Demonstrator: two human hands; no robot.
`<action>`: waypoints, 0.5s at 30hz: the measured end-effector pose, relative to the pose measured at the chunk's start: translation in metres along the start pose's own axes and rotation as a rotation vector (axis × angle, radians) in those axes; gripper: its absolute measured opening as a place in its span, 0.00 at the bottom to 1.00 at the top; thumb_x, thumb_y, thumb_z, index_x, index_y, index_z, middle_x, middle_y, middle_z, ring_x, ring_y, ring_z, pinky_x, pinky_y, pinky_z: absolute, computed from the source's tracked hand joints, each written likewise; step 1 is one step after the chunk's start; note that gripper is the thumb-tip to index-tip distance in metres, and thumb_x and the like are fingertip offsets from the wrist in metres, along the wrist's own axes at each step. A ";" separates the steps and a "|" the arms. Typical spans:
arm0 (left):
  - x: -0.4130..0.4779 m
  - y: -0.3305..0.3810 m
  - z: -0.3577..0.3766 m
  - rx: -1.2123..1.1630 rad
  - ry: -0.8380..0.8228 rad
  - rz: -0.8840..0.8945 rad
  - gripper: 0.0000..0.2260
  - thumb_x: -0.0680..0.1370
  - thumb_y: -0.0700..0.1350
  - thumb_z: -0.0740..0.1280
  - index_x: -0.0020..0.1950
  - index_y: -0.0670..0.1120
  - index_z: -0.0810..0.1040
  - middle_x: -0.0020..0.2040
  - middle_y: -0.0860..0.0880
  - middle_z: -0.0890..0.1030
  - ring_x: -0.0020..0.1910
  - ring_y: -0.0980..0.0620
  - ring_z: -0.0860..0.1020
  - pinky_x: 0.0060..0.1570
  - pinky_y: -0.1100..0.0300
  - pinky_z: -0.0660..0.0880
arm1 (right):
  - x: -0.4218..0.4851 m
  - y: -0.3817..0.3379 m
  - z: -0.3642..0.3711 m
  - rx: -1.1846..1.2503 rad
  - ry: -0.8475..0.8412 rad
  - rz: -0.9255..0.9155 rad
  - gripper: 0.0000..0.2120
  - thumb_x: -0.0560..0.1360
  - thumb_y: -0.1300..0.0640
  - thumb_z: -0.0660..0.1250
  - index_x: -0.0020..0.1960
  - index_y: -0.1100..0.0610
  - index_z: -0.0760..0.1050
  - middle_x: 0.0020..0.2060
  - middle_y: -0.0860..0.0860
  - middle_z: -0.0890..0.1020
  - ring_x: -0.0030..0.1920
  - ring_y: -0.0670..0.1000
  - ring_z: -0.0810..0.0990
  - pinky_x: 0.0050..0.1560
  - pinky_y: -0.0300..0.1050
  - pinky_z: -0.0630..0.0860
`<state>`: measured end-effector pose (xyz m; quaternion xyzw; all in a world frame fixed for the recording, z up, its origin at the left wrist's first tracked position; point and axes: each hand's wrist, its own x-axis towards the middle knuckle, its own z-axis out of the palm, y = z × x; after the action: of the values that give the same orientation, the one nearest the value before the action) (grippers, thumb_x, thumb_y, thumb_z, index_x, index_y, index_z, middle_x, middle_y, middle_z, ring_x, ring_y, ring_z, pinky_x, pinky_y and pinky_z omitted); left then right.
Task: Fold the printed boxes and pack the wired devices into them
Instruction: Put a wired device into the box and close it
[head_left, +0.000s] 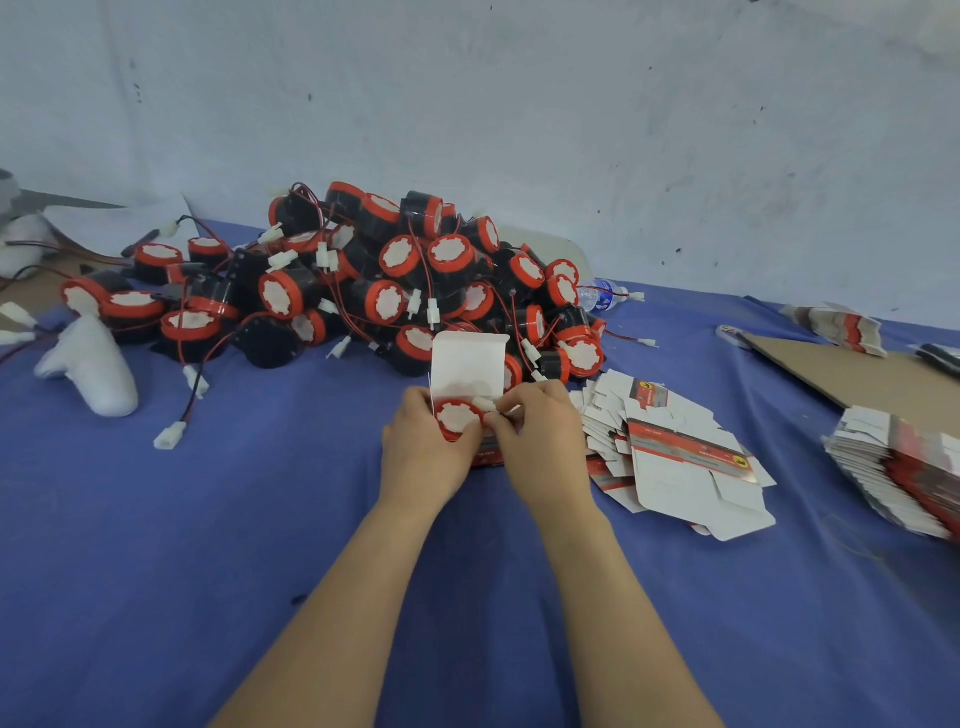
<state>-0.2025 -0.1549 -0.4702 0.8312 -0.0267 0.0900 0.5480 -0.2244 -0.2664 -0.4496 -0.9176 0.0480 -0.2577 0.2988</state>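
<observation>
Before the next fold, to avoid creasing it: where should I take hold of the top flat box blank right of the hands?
Pinch the top blank by its white flap, coming from the near side. That flap juts past the pile toward you, so you can likely slide under it without bending the printed panel.

Just beyond the fingers (506, 423), the raised box flap (467, 364) and the heap of wired devices (395, 280) blocked the way. Right of them lay loose flat boxes (685, 462). Left of them and nearer, bare blue cloth (234, 519) lay open.
</observation>
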 end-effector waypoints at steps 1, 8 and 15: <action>0.000 0.000 0.000 0.002 0.000 0.000 0.17 0.74 0.51 0.70 0.56 0.48 0.66 0.55 0.49 0.76 0.58 0.44 0.74 0.54 0.47 0.75 | 0.000 -0.001 0.002 -0.017 0.013 0.002 0.05 0.77 0.58 0.67 0.48 0.60 0.77 0.48 0.48 0.71 0.41 0.47 0.71 0.41 0.37 0.69; -0.001 -0.001 0.002 0.052 0.026 -0.003 0.21 0.74 0.54 0.70 0.60 0.44 0.68 0.57 0.47 0.76 0.60 0.44 0.71 0.53 0.50 0.72 | 0.000 -0.006 0.009 -0.329 0.037 -0.072 0.15 0.81 0.49 0.57 0.47 0.54 0.80 0.40 0.48 0.81 0.46 0.50 0.76 0.61 0.45 0.65; -0.002 0.003 0.000 0.162 0.068 -0.029 0.21 0.74 0.55 0.68 0.59 0.44 0.69 0.57 0.46 0.76 0.59 0.43 0.70 0.52 0.50 0.70 | -0.007 -0.003 0.012 -0.420 -0.137 -0.024 0.17 0.82 0.55 0.49 0.63 0.49 0.73 0.52 0.50 0.83 0.76 0.53 0.55 0.71 0.62 0.34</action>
<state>-0.2046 -0.1564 -0.4679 0.8695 0.0111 0.1122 0.4810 -0.2244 -0.2559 -0.4593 -0.9756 0.0693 -0.1824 0.1005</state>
